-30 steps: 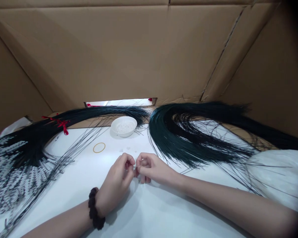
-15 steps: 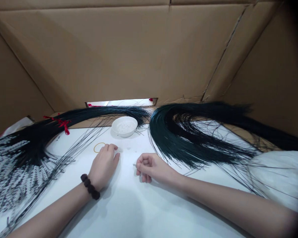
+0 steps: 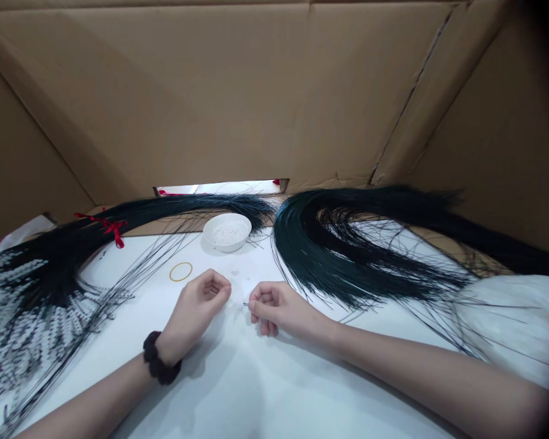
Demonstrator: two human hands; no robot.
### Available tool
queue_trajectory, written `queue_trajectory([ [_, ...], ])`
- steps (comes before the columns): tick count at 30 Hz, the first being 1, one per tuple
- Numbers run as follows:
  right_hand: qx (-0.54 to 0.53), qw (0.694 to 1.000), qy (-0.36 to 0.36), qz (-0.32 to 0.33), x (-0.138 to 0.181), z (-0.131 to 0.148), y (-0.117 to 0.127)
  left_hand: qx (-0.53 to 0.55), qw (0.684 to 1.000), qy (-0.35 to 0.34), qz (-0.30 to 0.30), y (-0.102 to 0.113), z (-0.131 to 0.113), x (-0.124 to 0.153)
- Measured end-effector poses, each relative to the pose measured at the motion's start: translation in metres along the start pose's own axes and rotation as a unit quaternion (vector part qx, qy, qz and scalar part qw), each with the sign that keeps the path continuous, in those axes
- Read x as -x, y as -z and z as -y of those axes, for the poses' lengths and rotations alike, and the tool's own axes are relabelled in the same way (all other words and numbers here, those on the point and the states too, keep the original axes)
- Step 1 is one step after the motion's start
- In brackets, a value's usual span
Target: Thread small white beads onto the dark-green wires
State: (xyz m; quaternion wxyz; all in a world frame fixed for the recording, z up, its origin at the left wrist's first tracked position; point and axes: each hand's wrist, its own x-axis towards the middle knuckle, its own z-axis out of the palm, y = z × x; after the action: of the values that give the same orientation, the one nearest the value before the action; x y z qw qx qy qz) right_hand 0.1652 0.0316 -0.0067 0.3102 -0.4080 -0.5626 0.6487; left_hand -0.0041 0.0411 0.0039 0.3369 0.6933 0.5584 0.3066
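Observation:
My right hand (image 3: 272, 308) is closed in a pinch on a thin dark strand (image 3: 246, 304), whose short tip sticks out to the left of the fingers. Facing it, my left hand (image 3: 205, 299) has thumb and forefinger pressed together just left of that tip. Anything between those fingertips is too small to make out. Beyond the hands stands a white bowl (image 3: 227, 232) with small white bits in it. A yellow rubber band (image 3: 180, 272) lies on the white table top behind my left hand.
To the left lies a dark strand bundle (image 3: 141, 213), tied with red ribbon (image 3: 113, 228), with white pieces (image 3: 22, 329) along its ends. Another dark bundle (image 3: 302, 244) curves at the right, near a translucent plastic bag (image 3: 521, 323). Cardboard walls (image 3: 187, 97) enclose the table.
My left hand has lifted off the table near the rubber band, turned, and closed into a pinch close to the right hand. My right hand has hardly moved.

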Motion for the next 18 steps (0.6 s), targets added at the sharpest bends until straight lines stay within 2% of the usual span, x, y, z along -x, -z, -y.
queue_trajectory([
  [2, -0.005, 1.000, -0.002, -0.002, 0.000, 0.000, 0.001, 0.125, 0.990, 0.042, 0.051, -0.006, -0.003, 0.004],
  [6, -0.013, 1.000, -0.007, 0.001, -0.002, 0.000, 0.002, 0.229, 0.966, 0.073, 0.096, -0.012, -0.006, 0.007],
  [18, -0.009, 1.000, -0.009, 0.001, -0.001, 0.000, 0.002, 0.309, 0.938, 0.066, 0.143, -0.013, -0.003, 0.007],
])
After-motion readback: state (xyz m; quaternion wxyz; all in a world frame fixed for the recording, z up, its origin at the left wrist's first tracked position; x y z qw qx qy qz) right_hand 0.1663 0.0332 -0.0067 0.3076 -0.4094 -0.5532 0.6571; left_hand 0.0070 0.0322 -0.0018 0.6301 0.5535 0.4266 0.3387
